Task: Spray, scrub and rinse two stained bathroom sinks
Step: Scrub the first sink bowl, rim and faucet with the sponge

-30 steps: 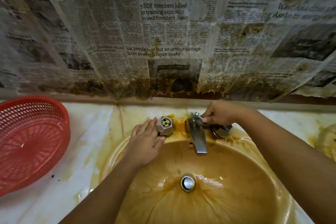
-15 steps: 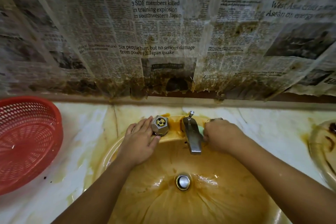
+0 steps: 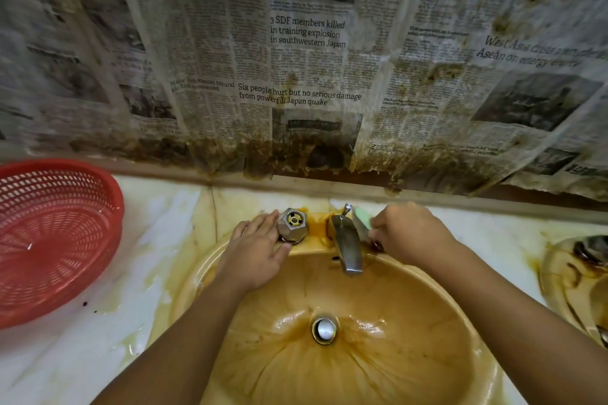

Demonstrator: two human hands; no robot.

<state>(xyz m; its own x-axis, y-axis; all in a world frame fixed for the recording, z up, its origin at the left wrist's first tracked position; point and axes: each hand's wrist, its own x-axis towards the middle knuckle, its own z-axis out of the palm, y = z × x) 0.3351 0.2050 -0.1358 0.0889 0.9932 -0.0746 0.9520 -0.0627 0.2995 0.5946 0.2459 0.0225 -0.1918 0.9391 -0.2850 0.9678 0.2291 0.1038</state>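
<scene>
A sink (image 3: 411, 355) stained orange-brown fills the lower middle, with a metal drain (image 3: 324, 330) at its bottom. A steel faucet spout (image 3: 347, 248) stands at its back rim, and a hexagonal tap knob (image 3: 291, 225) to the left of it. My left hand (image 3: 255, 255) lies flat with straight fingers on the rim, touching the knob's left side. My right hand (image 3: 409, 233) grips a green scrub sponge (image 3: 362, 223) pressed against the right side of the faucet base, covering the right tap. A second stained sink (image 3: 559, 276) shows at the right edge.
A red plastic basket (image 3: 56, 237) stands on the white, yellow-streaked counter (image 3: 158, 240) at the left. Stained newspaper (image 3: 296, 59) covers the wall behind the sinks, its lower edge brown and ragged.
My right hand has shifted beside the faucet and the green sponge now shows above its fingers. The left hand stays at the knob. The camera has tilted slightly.
</scene>
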